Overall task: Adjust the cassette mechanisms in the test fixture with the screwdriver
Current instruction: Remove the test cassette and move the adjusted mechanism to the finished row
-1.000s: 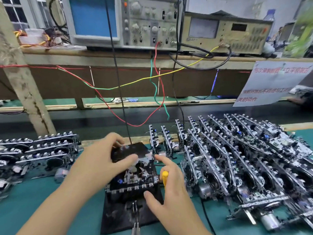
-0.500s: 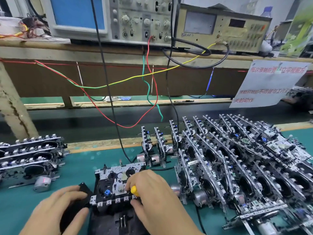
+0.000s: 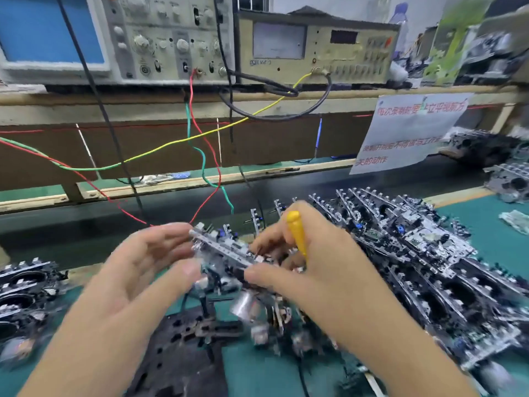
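While both hands [image 3: 137, 270] [image 3: 323, 270] hold one cassette mechanism [image 3: 226, 253] above the black fixture [image 3: 183, 348], the right grip also pinches the yellow screwdriver [image 3: 297, 233]; many mechanisms [image 3: 429, 267] seemingly remain on the counter [image 3: 486, 233].

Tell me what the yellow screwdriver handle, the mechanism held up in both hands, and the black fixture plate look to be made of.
Yellow screwdriver handle: probably plastic, uniform bright colour with a smooth, slightly glossy surface. Held-up silver cassette mechanism: apparently stamped sheet metal, bright and reflective, with a perforated strip edge; blur hides finer parts. Black fixture plate: dull matte black with cut-out slots and worn patches; plastic or coated metal, hard to tell.
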A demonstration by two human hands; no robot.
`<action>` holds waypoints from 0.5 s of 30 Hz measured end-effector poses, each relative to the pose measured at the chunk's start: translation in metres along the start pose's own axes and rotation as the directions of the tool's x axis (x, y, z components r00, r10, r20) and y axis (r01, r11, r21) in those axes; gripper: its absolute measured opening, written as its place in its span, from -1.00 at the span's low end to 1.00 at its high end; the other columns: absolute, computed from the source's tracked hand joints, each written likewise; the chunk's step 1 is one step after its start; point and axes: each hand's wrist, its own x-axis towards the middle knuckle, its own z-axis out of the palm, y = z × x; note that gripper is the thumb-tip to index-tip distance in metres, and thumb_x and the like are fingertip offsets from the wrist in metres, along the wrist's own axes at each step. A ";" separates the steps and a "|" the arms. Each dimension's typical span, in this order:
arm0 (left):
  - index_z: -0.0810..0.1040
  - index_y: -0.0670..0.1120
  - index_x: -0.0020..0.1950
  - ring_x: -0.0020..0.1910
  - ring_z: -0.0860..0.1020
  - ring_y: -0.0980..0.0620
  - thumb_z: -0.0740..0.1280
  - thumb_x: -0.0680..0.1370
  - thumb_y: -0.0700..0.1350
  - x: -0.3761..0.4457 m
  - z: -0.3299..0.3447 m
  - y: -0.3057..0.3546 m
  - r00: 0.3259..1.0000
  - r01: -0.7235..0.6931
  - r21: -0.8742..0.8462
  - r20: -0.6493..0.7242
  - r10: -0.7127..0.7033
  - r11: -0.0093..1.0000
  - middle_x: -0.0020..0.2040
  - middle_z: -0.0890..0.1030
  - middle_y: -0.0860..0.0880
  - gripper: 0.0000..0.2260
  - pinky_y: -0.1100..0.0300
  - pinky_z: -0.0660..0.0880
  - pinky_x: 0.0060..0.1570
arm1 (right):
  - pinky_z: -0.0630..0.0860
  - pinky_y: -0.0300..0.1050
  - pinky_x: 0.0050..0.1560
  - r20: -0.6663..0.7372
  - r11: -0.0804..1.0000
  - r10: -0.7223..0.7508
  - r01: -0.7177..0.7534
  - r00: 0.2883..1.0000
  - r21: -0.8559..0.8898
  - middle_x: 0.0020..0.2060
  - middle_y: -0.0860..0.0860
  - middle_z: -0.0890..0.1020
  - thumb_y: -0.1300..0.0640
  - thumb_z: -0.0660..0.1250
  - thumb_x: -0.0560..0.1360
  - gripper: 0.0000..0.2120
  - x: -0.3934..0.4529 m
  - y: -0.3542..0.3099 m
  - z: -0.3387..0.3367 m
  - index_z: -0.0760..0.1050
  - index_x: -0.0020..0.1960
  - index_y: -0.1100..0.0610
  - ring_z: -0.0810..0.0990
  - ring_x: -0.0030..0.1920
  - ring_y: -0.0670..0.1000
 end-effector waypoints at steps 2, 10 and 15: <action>0.65 0.21 0.17 0.27 0.57 0.20 0.48 0.29 0.22 0.022 0.040 0.010 0.990 -0.018 -0.063 0.142 0.026 0.998 0.26 0.63 0.14 -0.54 0.20 0.52 0.23 | 0.57 -0.02 -0.14 -0.137 0.999 0.026 -0.029 0.990 -0.017 -0.07 -0.25 0.66 0.00 0.58 0.37 -0.65 0.002 0.010 -0.036 0.39 -0.13 -0.19 0.56 -0.28 -0.10; 0.57 0.23 0.13 0.29 0.47 0.27 0.33 0.49 0.13 0.121 0.238 0.028 0.881 -0.019 -0.011 0.472 0.022 1.000 0.28 0.53 0.22 -0.78 0.21 0.38 0.28 | 0.54 0.02 -0.07 -0.541 0.889 0.027 -0.267 0.841 -0.372 -0.13 -0.05 0.69 0.23 0.60 0.35 -0.55 0.021 0.088 -0.188 0.32 -0.16 -0.03 0.61 -0.16 0.05; 0.47 -0.08 0.43 0.47 0.36 -0.05 0.22 0.66 0.06 0.155 0.350 0.006 0.739 0.406 -0.167 0.638 -0.215 0.898 0.50 0.39 -0.08 -0.61 0.06 0.30 0.41 | 0.27 -0.09 -0.21 -0.626 0.760 0.156 -0.498 0.764 -0.418 -0.10 0.04 0.66 0.29 0.56 0.39 -0.68 0.026 0.159 -0.256 0.41 -0.10 0.12 0.51 -0.16 0.10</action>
